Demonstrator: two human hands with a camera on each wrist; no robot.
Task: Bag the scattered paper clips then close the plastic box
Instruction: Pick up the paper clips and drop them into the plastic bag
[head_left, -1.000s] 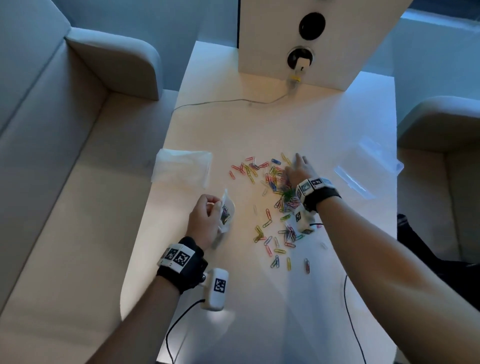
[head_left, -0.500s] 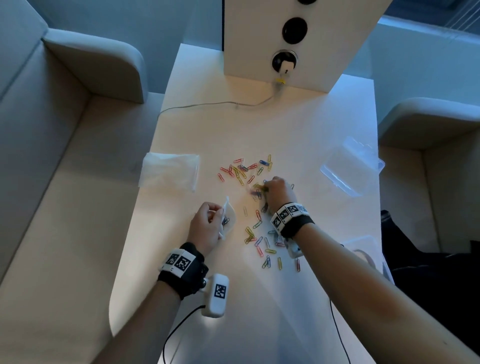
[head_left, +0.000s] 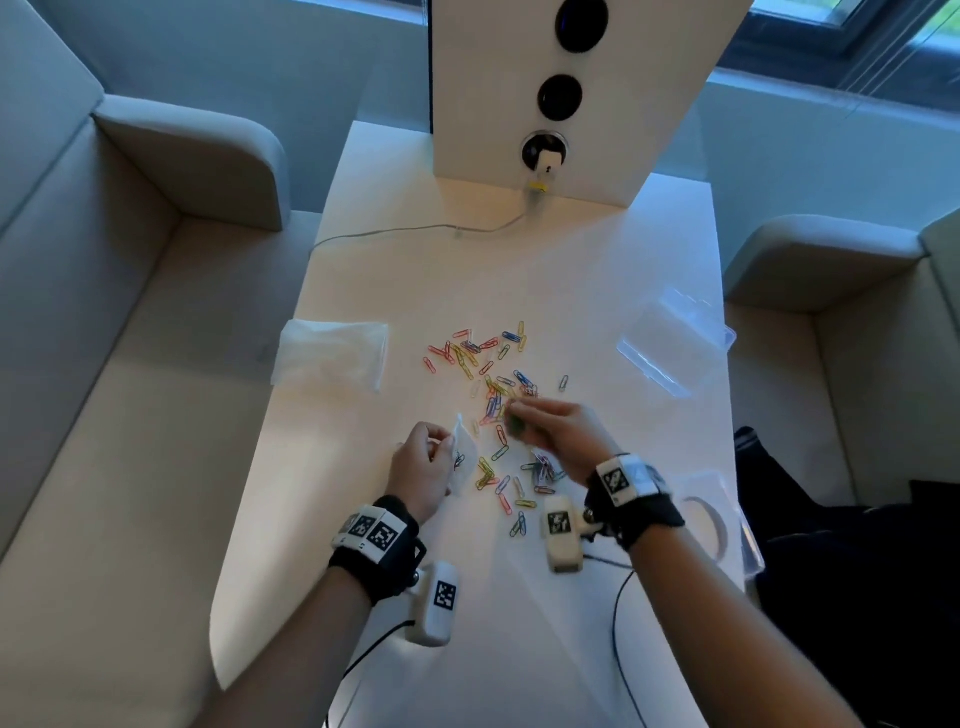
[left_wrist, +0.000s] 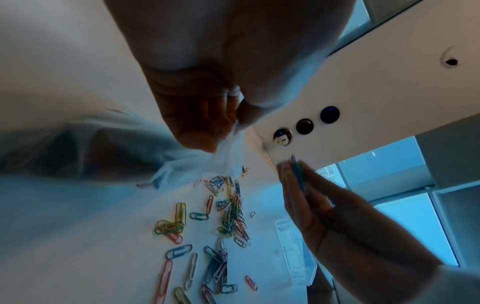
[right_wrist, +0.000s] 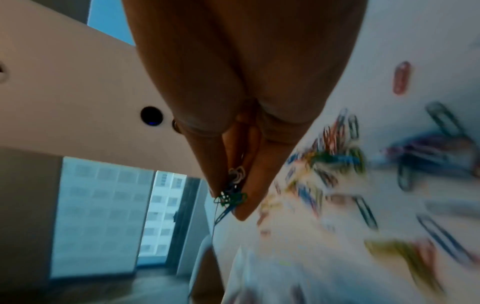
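Coloured paper clips (head_left: 488, 364) (left_wrist: 228, 214) lie scattered over the middle of the white table (head_left: 519, 260). My left hand (head_left: 423, 467) (left_wrist: 197, 123) pinches the mouth of a small clear plastic bag (head_left: 464, 452) (left_wrist: 228, 156) just left of the clips. My right hand (head_left: 550, 423) (left_wrist: 311, 197) (right_wrist: 233, 185) is lifted slightly above the pile, blurred, and pinches a small bunch of green and blue clips (right_wrist: 230, 197) (head_left: 514, 423). The clear plastic box (head_left: 675, 343) lies open at the right side of the table.
A stack of clear bags (head_left: 332, 356) lies at the table's left edge. A white block with sockets (head_left: 571, 93) stands at the far end, with a cable (head_left: 415, 231) running left. Another clear container (head_left: 722, 514) sits at the right edge. Sofas flank the table.
My right hand has drawn back from the far side of the clip pile toward me and left, closing on a bunch of clips and lifting it. The left hand keeps holding the bag.
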